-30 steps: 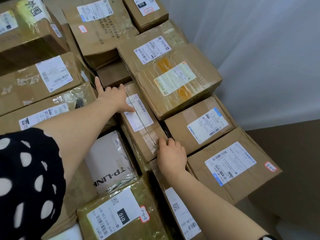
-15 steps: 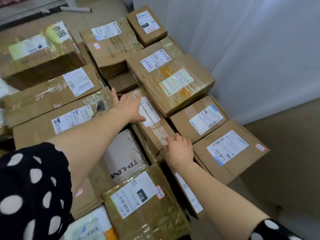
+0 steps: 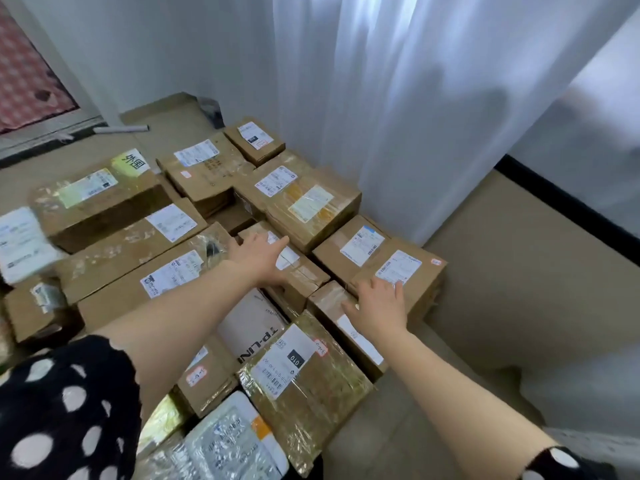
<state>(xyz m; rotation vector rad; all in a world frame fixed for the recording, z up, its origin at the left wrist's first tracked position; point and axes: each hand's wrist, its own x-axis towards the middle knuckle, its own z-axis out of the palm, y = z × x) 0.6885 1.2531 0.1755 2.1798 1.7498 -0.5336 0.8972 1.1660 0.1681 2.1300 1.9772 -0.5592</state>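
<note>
Parcels, then: which of them are the hands on?

— The left hand (image 3: 259, 259) lies flat on a narrow brown cardboard box crossed with clear tape (image 3: 306, 277), in the middle of the pile. Its straight fingers cover part of the box's white label and grip nothing.

And the right hand?

— The right hand (image 3: 379, 308) is spread open and holds nothing. Its fingertips reach the white label of a squarish brown cardboard box with a pink sticker (image 3: 420, 285) at the pile's right edge. The palm sits over the end of a slim tape-covered cardboard box (image 3: 329, 301) just beside it.

Where does the narrow box sit among the rest?

— On the tan floor (image 3: 502, 271), packed tight with the others. A bigger brown carton with a pale yellow label (image 3: 311, 206) stands against its far side, and a white TP-LINK carton (image 3: 251, 322) lies by its near end, partly under the left forearm.

Anything else close by?

— A glossy tape-wrapped box with a black "010" tag (image 3: 311, 386) lies nearest the person, between the two arms. A white curtain (image 3: 381, 98) hangs behind the pile, and a black sleeve with white dots (image 3: 62, 410) covers the left upper arm.
</note>
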